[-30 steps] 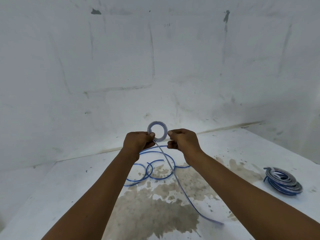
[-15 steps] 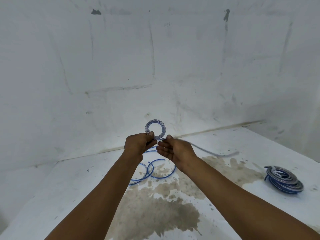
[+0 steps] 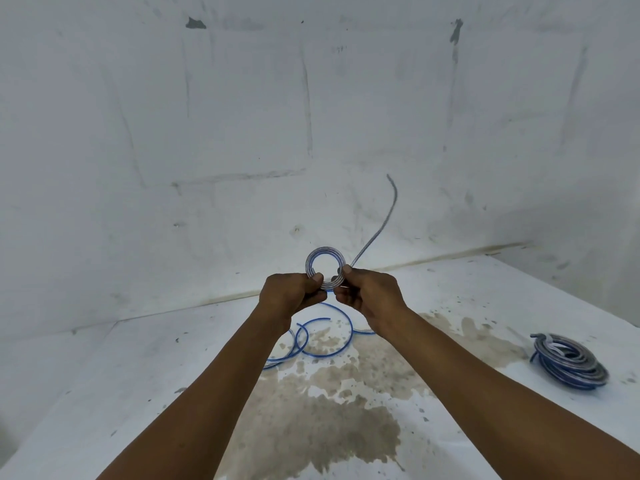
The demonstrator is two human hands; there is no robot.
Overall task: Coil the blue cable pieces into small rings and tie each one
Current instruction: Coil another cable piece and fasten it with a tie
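I hold a small ring of blue cable (image 3: 313, 259) upright in front of me, above the white surface. My left hand (image 3: 292, 293) pinches the ring's lower left side between thumb and fingers. My right hand (image 3: 367, 292) grips the ring's lower right side, where the cable's loose tail (image 3: 382, 223) leaves it. That tail swings up and to the right against the wall. Below my hands, more loose blue cable pieces (image 3: 320, 344) lie in open curves on the surface.
A pile of coiled blue cable rings (image 3: 569, 363) sits at the right of the white surface (image 3: 138, 368). A brown stain (image 3: 332, 427) covers the middle of the surface. White walls close in behind and on the right.
The free tail hung down to the surface, then swept out to the right, and now points up against the wall. My right hand has moved around the ring with it.
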